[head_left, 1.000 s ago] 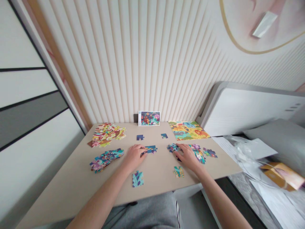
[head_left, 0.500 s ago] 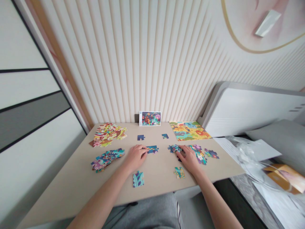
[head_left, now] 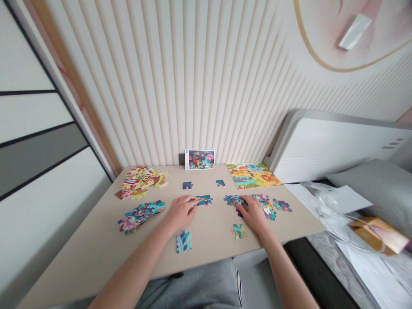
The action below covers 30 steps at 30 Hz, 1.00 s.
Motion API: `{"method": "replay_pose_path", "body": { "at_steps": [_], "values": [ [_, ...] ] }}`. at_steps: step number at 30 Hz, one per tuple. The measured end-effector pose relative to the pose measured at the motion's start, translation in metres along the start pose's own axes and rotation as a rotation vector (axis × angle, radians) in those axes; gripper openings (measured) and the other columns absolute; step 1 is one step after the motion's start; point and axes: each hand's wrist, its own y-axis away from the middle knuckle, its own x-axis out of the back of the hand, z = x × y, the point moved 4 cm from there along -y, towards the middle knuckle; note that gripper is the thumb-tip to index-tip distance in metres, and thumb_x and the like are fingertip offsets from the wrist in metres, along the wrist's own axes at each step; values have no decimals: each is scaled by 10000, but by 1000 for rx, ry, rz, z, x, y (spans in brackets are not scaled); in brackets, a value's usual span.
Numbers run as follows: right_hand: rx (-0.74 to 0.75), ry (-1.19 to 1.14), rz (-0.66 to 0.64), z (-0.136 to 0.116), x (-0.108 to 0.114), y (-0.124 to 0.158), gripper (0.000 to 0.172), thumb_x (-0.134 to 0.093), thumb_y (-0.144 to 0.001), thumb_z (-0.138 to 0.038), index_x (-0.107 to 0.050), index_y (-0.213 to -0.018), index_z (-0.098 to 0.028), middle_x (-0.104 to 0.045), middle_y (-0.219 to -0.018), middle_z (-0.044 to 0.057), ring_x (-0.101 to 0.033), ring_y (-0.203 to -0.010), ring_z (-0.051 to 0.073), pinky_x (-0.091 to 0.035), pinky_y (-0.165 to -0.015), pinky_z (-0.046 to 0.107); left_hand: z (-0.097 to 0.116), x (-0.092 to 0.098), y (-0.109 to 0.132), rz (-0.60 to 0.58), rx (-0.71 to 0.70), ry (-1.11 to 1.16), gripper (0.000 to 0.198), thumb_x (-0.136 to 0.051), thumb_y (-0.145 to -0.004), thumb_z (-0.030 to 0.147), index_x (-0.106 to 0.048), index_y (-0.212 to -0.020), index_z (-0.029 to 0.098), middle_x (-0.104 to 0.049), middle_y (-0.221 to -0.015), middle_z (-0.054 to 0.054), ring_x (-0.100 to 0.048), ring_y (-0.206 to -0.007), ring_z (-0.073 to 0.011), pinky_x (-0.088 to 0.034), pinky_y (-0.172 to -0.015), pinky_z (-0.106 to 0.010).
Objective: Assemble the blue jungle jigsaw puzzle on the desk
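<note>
- Blue jigsaw piece (head_left: 204, 200) lies flat on the table, touching the fingertips of the left hand (head_left: 180, 212), just ahead of them.
- Left hand: curled and low, resting on the tabletop; the fingertips meet the near edge of that piece, but I cannot tell whether they pinch it or only touch it.
- Right hand (head_left: 253, 213): spread and pressing down over a loose cluster of blue and purple pieces (head_left: 234, 200), with dark pieces (head_left: 240, 213) partly under the palm; I cannot tell whether it grips any of them.
- Both hands appear occupied with the loose pieces at mid-table; neither lifts anything clear of the surface.
- Toward the body from the hands: 1 leafy teal piece (head_left: 183, 241) below the left hand and 1 teal-and-yellow piece (head_left: 239, 231) below the right.
- Beyond the hands: 2 small dark blue pieces (head_left: 188, 185), with a picture card (head_left: 199, 159) upright against the wall.
- Beyond the right hand: a finished yellow animal puzzle (head_left: 253, 175).
- Out past the left hand: 2 heaps of pieces, warm-coloured (head_left: 140, 183) and teal-purple (head_left: 139, 216).
</note>
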Motion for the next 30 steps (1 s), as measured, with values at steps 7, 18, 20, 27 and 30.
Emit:
{"method": "replay_pose_path", "body": {
  "at_steps": [7, 18, 20, 27, 30],
  "values": [
    [166, -35, -77, -20, 4, 3, 368, -600, -955, -466, -666, -1277, -301, -700, -1279, 47, -543, -1287, 278, -365, -1115, 479, -2, -2, 0, -1, -20, -17, 311, -543, -955, 197, -685, -1216, 290, -663, -1273, -36, -585, -1204, -240, -447, -1010, -422],
    [-270, 190, 268, 45, 46, 38, 393, -464, -985, -466, -704, -1193, -234, -678, -1231, 131, -559, -1185, 333, -378, -1044, 506, -6, -6, 0, -5, -26, -29, 328, -515, -960, 230, -677, -1241, 282, -656, -1294, -50, -582, -1194, -241, -445, -1039, -422],
    [-352, 263, 197, 61, 51, 52, 469, -500, -953, -536, -668, -1281, -246, -647, -1284, 142, -532, -1224, 364, -381, -1032, 528, -7, -7, 0, -5, -19, -25, 333, -513, -959, 231, -678, -1243, 285, -655, -1296, -47, -582, -1195, -243, -448, -1036, -427],
    [-408, 268, 85, 79, 47, 72, 545, -517, -917, -624, -634, -1306, -260, -636, -1320, 119, -541, -1242, 359, -391, -1019, 528, -7, -7, 0, -9, -6, -21, 328, -514, -959, 243, -681, -1239, 282, -653, -1302, -52, -576, -1205, -255, -441, -1044, -439],
    [-405, 256, 97, 80, 45, 73, 552, -514, -915, -635, -633, -1308, -266, -640, -1322, 117, -536, -1254, 351, -385, -1029, 518, -6, -7, 0, 0, -5, -10, 324, -514, -961, 241, -682, -1234, 285, -655, -1296, -50, -580, -1200, -252, -439, -1046, -437]
  ]
}}
